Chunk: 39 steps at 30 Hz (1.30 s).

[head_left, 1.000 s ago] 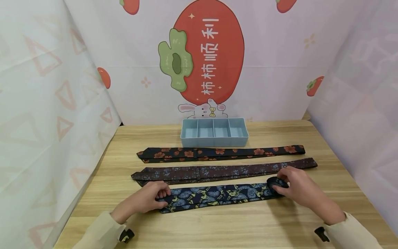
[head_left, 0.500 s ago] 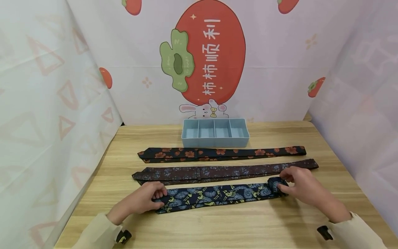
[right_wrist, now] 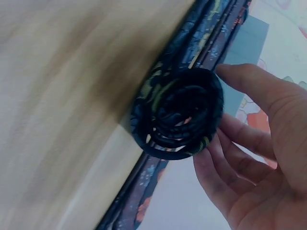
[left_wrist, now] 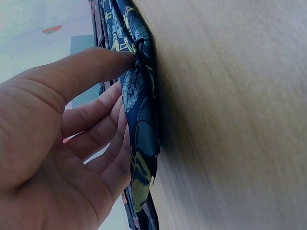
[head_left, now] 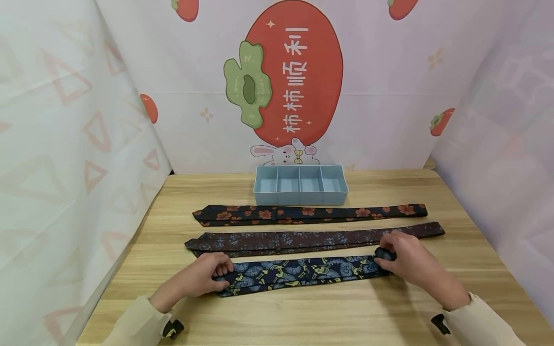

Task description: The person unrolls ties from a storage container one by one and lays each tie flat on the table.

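A navy necktie (head_left: 298,271) with blue and yellow figures lies along the table, its right end wound into a coil (right_wrist: 177,112). At its wide left end, my left hand (head_left: 205,273) holds the cloth down with thumb and bent fingers. In the left wrist view the thumb (left_wrist: 103,64) touches the tie's surface, and the other fingers meet its far side. My right hand (head_left: 411,259) grips the coil between thumb and fingers. Loose loops show in the coil's open side in the right wrist view. The head view shows the coil partly hidden behind the fingers.
Behind lie a maroon necktie (head_left: 303,240) with small blue flowers and a black necktie (head_left: 311,212) with orange flowers. Farther back stands a light-blue box (head_left: 300,198) with several compartments. Printed cloth (head_left: 195,139) hangs behind the wooden table (head_left: 277,322) and at both sides.
My right hand and the coil have shifted slightly left, and the coil has turned under the fingers. The left hand stays on the wide end of the navy necktie.
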Each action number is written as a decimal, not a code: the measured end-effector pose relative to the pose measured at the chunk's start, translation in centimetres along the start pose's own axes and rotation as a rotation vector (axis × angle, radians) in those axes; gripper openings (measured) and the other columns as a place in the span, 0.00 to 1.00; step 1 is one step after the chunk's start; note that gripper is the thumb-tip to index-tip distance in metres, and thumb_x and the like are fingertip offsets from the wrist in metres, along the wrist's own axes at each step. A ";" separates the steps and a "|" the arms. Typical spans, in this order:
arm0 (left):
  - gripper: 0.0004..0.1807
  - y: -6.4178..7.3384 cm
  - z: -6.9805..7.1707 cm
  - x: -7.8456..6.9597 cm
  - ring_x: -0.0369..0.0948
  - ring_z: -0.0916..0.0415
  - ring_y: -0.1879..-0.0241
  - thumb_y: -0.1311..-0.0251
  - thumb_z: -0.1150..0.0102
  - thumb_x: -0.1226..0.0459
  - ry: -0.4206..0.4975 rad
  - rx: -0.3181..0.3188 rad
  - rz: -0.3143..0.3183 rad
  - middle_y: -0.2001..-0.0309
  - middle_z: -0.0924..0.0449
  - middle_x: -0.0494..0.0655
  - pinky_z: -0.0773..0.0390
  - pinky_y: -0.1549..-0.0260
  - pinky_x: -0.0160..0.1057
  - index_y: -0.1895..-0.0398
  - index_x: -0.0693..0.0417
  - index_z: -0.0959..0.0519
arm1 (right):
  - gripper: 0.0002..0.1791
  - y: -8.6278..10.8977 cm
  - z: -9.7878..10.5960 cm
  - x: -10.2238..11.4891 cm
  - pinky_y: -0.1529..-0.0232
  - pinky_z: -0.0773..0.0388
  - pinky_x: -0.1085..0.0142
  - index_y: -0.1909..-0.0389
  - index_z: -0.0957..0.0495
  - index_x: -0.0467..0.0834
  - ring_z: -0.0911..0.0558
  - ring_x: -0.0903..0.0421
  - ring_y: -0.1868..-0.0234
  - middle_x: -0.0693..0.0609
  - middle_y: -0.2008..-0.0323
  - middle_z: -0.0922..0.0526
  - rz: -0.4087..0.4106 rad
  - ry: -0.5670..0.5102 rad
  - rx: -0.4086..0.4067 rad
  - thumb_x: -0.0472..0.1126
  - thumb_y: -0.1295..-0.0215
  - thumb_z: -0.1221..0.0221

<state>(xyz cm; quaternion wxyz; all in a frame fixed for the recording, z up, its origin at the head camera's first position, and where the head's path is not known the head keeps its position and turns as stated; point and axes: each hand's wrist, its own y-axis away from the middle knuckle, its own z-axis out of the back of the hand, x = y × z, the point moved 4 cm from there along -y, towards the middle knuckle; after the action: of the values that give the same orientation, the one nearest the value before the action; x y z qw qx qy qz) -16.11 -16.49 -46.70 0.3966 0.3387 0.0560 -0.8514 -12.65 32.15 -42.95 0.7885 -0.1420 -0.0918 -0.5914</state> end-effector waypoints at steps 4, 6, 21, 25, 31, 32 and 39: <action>0.12 0.0 0.0 0.2 0.27 0.27 0.65 0.38 0.26 0.62 -0.009 -0.006 0.010 0.61 0.21 0.38 0.20 0.64 0.33 0.54 0.52 0.17 | 0.16 0.2 0.1 -0.7 0.70 0.20 0.64 0.65 0.16 0.41 0.22 0.61 0.68 0.54 0.69 0.19 -0.015 0.003 -0.026 0.39 0.50 0.19; 0.12 0.0 0.0 0.3 0.27 0.27 0.65 0.38 0.27 0.63 -0.005 -0.006 0.010 0.61 0.21 0.38 0.20 0.64 0.33 0.54 0.52 0.17 | 0.15 0.4 0.4 -1.2 0.70 0.20 0.64 0.66 0.16 0.41 0.21 0.60 0.68 0.53 0.69 0.18 -0.037 -0.002 -0.032 0.38 0.50 0.20; 0.12 -0.1 0.0 0.3 0.27 0.27 0.65 0.38 0.26 0.63 0.000 0.005 0.015 0.61 0.21 0.38 0.20 0.64 0.33 0.54 0.53 0.17 | 0.12 1.7 2.1 -5.7 0.68 0.17 0.54 0.62 0.16 0.33 0.16 0.52 0.68 0.46 0.69 0.14 -0.203 -0.025 0.046 0.36 0.43 0.27; 0.12 -0.1 0.0 0.3 0.27 0.27 0.65 0.38 0.26 0.63 0.002 0.005 0.018 0.61 0.21 0.38 0.20 0.64 0.33 0.54 0.53 0.17 | 0.12 1.9 2.1 -6.2 0.67 0.15 0.52 0.62 0.16 0.32 0.15 0.50 0.68 0.45 0.69 0.13 -0.224 -0.030 0.057 0.35 0.42 0.28; 0.12 0.0 0.0 -0.1 0.28 0.27 0.65 0.38 0.26 0.62 0.005 0.007 0.007 0.61 0.20 0.38 0.20 0.64 0.33 0.54 0.52 0.17 | 0.12 1.9 2.8 -4.9 0.67 0.16 0.52 0.61 0.15 0.34 0.16 0.50 0.67 0.46 0.67 0.14 -0.190 -0.008 0.041 0.36 0.42 0.26; 0.12 0.0 0.1 -0.2 0.29 0.27 0.65 0.37 0.26 0.62 0.004 0.007 0.004 0.61 0.20 0.38 0.20 0.64 0.34 0.54 0.52 0.17 | 0.13 1.8 2.9 -4.5 0.66 0.16 0.52 0.61 0.15 0.35 0.16 0.51 0.66 0.46 0.67 0.14 -0.178 -0.001 0.038 0.37 0.42 0.26; 0.12 0.0 0.1 -0.3 0.29 0.27 0.65 0.37 0.26 0.62 0.002 0.010 0.005 0.61 0.20 0.39 0.20 0.64 0.34 0.54 0.53 0.17 | 0.14 1.1 2.3 -2.6 0.64 0.14 0.53 0.61 0.15 0.36 0.16 0.51 0.65 0.46 0.65 0.16 -0.120 -0.005 0.030 0.37 0.44 0.24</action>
<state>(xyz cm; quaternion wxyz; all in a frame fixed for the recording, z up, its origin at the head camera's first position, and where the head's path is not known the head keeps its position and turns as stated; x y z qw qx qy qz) -16.02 -16.30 -46.40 0.3971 0.3417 0.0512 -0.8502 -12.23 35.57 -41.70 0.7532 -0.1258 -0.1113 -0.6359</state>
